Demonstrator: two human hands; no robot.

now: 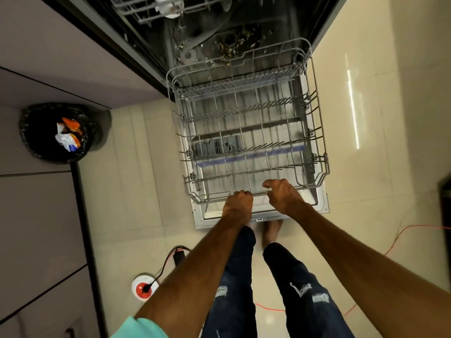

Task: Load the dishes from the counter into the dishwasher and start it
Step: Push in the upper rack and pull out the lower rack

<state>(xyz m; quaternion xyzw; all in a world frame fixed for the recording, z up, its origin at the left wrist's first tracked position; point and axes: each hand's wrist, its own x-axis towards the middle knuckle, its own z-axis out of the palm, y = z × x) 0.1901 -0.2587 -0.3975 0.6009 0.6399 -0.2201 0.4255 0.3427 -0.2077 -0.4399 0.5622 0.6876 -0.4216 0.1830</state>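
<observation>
The dishwasher (219, 32) stands open below me with its door (258, 213) folded flat above the tiled floor. The lower rack (253, 128) is drawn out over the door and is empty. No dishes are in view, so they must be on a counter outside the frame. I judge the rack light and stiff while unloaded: a coated wire frame that rolls rather than lifts and may be slick if wet. Its front rail is the sensible place to hold it. My left hand (238, 200) is curled round that rail near the middle. My right hand (284, 195), just beside it, hooks its fingers on the same rail with the thumb raised. The upright tines could snag a plate lowered carelessly. Cabinets close off the left side and open floor lies to the right. The door's corners jut out low near my feet. A bin (56, 132) sits well to the left, and an orange cable (415, 226) trails across the floor on the right, a tripping risk when I carry dishes.
</observation>
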